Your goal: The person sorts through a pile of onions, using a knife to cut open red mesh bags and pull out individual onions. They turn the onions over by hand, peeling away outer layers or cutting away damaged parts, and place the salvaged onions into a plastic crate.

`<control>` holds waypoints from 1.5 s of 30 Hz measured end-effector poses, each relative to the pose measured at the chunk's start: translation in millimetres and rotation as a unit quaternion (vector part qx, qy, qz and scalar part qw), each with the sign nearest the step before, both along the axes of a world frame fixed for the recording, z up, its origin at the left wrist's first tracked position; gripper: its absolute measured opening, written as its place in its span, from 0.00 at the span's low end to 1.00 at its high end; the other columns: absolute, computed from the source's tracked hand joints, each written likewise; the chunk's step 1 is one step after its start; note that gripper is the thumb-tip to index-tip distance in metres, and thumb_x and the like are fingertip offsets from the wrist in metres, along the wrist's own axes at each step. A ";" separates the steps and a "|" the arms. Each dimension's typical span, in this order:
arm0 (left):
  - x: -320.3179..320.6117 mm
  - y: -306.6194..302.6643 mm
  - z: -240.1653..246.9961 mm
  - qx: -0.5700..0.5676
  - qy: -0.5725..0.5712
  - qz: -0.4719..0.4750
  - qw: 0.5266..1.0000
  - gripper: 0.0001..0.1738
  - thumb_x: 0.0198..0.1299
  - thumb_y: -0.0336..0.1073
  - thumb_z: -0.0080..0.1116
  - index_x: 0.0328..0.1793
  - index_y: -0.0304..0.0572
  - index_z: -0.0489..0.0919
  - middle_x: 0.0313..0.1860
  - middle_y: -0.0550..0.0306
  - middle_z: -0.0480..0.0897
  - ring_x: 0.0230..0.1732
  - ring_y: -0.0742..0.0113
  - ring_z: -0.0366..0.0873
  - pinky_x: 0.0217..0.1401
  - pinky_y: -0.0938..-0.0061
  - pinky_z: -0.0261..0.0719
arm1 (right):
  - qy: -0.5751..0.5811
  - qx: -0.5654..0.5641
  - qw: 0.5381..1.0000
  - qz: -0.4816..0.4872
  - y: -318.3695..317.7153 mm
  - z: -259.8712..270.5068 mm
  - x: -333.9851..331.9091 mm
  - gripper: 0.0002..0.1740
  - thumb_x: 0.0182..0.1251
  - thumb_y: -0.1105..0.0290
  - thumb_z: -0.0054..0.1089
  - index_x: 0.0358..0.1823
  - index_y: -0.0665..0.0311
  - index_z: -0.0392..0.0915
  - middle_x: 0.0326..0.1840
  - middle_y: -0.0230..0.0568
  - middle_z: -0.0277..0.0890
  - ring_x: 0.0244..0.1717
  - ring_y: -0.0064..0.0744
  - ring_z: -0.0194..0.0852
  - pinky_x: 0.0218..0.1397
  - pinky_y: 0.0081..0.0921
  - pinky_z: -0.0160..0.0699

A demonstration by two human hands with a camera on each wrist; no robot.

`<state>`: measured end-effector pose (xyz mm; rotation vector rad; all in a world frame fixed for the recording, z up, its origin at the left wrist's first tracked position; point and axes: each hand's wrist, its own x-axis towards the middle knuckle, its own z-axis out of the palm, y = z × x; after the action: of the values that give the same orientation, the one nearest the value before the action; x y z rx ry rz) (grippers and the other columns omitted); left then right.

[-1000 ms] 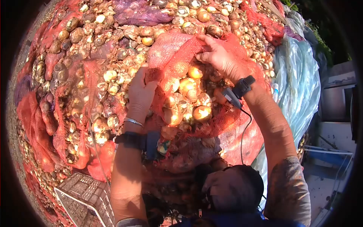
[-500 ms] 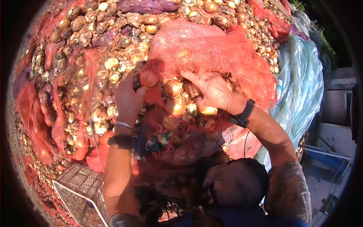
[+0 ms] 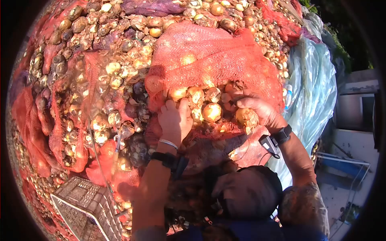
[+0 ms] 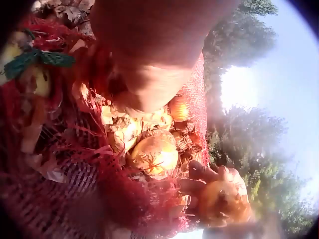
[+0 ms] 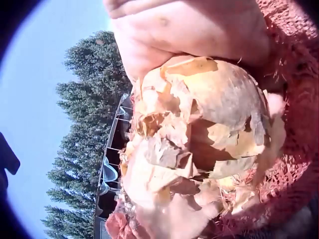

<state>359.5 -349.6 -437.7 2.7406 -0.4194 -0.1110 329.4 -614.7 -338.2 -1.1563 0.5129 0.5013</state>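
head view high, facing downward

Head view: latticed crate, lower left; translucent plastic sheeting, right. Right wrist view: trees against blue sky.

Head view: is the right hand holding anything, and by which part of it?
Yes, an onion with flaking skin. The right hand grips it around the side nearest the palm; the opposite side is left uncovered.
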 end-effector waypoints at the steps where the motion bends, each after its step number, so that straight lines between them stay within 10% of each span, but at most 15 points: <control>1: 3.8 9.8 5.1 -0.017 0.002 -0.004 1.000 0.31 0.43 0.44 0.72 0.57 0.58 0.75 0.46 0.48 0.71 0.47 0.46 0.75 0.46 0.53 0.78 | 0.015 0.019 0.996 0.080 -2.5 -7.9 3.5 0.31 0.61 0.71 0.65 0.66 0.72 0.70 0.58 0.45 0.79 0.57 0.35 0.79 0.62 0.31 0.79; 3: 6.6 37.1 20.3 -0.047 -0.010 -0.008 0.999 0.31 0.47 0.39 0.71 0.60 0.52 0.74 0.48 0.52 0.75 0.44 0.55 0.79 0.45 0.61 0.81 | 0.024 -0.078 0.989 0.127 8.2 -14.3 2.0 0.36 0.58 0.68 0.68 0.68 0.71 0.69 0.60 0.45 0.77 0.60 0.34 0.75 0.64 0.32 0.75; 4: 9.8 46.9 27.3 -0.317 0.057 0.086 0.943 0.30 0.50 0.36 0.69 0.62 0.46 0.74 0.50 0.53 0.77 0.46 0.59 0.79 0.46 0.65 0.81 | 0.027 -0.078 0.989 0.124 14.1 -18.1 3.6 0.36 0.58 0.68 0.68 0.68 0.71 0.69 0.60 0.45 0.77 0.60 0.34 0.75 0.64 0.32 0.75; 6: 8.6 53.8 57.6 -0.666 0.230 0.228 0.672 0.30 0.55 0.30 0.64 0.65 0.31 0.71 0.55 0.55 0.79 0.53 0.69 0.78 0.52 0.75 0.79 | 0.072 -0.120 0.975 0.172 25.8 -26.8 3.9 0.37 0.56 0.64 0.70 0.67 0.70 0.70 0.61 0.44 0.75 0.61 0.35 0.73 0.65 0.33 0.72; 13: -29.7 -28.1 22.1 -0.715 0.345 0.138 0.592 0.31 0.54 0.30 0.66 0.66 0.33 0.72 0.54 0.54 0.80 0.54 0.67 0.77 0.58 0.71 0.78 | 0.069 -0.053 0.981 0.175 26.1 -46.3 2.3 0.32 0.55 0.61 0.73 0.60 0.67 0.74 0.57 0.41 0.76 0.59 0.35 0.73 0.63 0.34 0.73; 17: -29.2 19.1 83.1 -0.632 0.353 0.112 0.681 0.30 0.55 0.33 0.61 0.65 0.35 0.72 0.52 0.57 0.80 0.55 0.70 0.75 0.60 0.71 0.75 | 0.078 0.104 0.985 0.117 58.7 3.2 -4.9 0.29 0.63 0.70 0.67 0.63 0.65 0.67 0.57 0.45 0.75 0.55 0.37 0.80 0.59 0.36 0.81; 21: -23.2 124.6 147.3 -0.654 0.272 0.133 0.693 0.34 0.53 0.37 0.61 0.67 0.34 0.69 0.52 0.53 0.79 0.52 0.67 0.78 0.58 0.72 0.76 | 0.066 0.216 0.936 0.272 138.1 33.7 33.6 0.32 0.65 0.74 0.65 0.68 0.66 0.61 0.56 0.49 0.75 0.46 0.40 0.84 0.46 0.34 0.86; 27: -137.3 355.0 286.6 -0.494 0.108 0.334 0.796 0.45 0.49 0.54 0.68 0.68 0.34 0.67 0.49 0.53 0.79 0.51 0.62 0.78 0.60 0.68 0.74 | -0.098 0.290 0.767 0.563 458.1 92.2 -7.0 0.26 0.58 0.63 0.68 0.56 0.66 0.74 0.47 0.41 0.76 0.44 0.30 0.75 0.43 0.36 0.75; 32: -316.0 563.1 288.2 -0.163 0.014 0.580 0.798 0.40 0.57 0.48 0.65 0.70 0.31 0.66 0.57 0.52 0.77 0.59 0.61 0.76 0.63 0.68 0.74 | -0.046 0.410 0.820 0.396 642.8 108.6 -121.4 0.29 0.60 0.58 0.62 0.62 0.62 0.72 0.48 0.43 0.74 0.52 0.34 0.69 0.55 0.35 0.69; 33: -338.8 589.2 274.8 -0.080 -0.029 0.613 0.785 0.38 0.58 0.46 0.65 0.69 0.30 0.67 0.57 0.51 0.78 0.59 0.60 0.76 0.63 0.68 0.74 | -0.032 0.360 0.834 0.417 627.6 105.7 -115.5 0.32 0.58 0.58 0.66 0.63 0.63 0.74 0.54 0.49 0.76 0.59 0.36 0.71 0.61 0.38 0.69; 37: -347.2 607.7 223.9 0.095 -0.159 0.609 0.771 0.32 0.60 0.39 0.63 0.67 0.27 0.69 0.54 0.50 0.80 0.56 0.60 0.78 0.62 0.66 0.75 | -0.305 0.141 0.742 0.580 556.7 -19.9 -40.8 0.16 0.55 0.67 0.72 0.43 0.67 0.83 0.29 0.39 0.79 0.27 0.28 0.76 0.23 0.29 0.76; 40: -267.3 557.6 140.5 -0.167 -0.103 0.446 0.873 0.28 0.62 0.34 0.62 0.65 0.24 0.71 0.52 0.49 0.81 0.55 0.59 0.79 0.62 0.64 0.75 | -0.213 -0.028 0.744 0.632 379.8 -28.0 49.3 0.14 0.59 0.62 0.65 0.38 0.66 0.83 0.24 0.32 0.77 0.23 0.23 0.73 0.26 0.25 0.75; 42: -177.2 427.4 140.9 -0.102 0.038 0.310 0.945 0.21 0.63 0.16 0.50 0.63 0.28 0.76 0.55 0.46 0.82 0.52 0.58 0.82 0.58 0.68 0.80 | -0.083 -0.161 0.813 0.554 271.2 11.4 63.1 0.15 0.59 0.59 0.64 0.38 0.64 0.83 0.23 0.31 0.74 0.23 0.18 0.69 0.21 0.19 0.66; 45: -91.5 298.7 114.0 -0.066 0.071 0.062 0.993 0.24 0.52 0.32 0.62 0.57 0.32 0.78 0.48 0.33 0.82 0.52 0.37 0.81 0.55 0.56 0.79 | 0.084 -0.086 0.936 0.330 107.6 -78.7 56.9 0.10 0.64 0.65 0.61 0.43 0.59 0.82 0.29 0.26 0.75 0.23 0.16 0.69 0.20 0.18 0.63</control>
<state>268.0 -50.8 -323.7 2.6008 -0.2084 -0.2367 386.3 -507.1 -416.9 -1.4602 0.3052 1.1618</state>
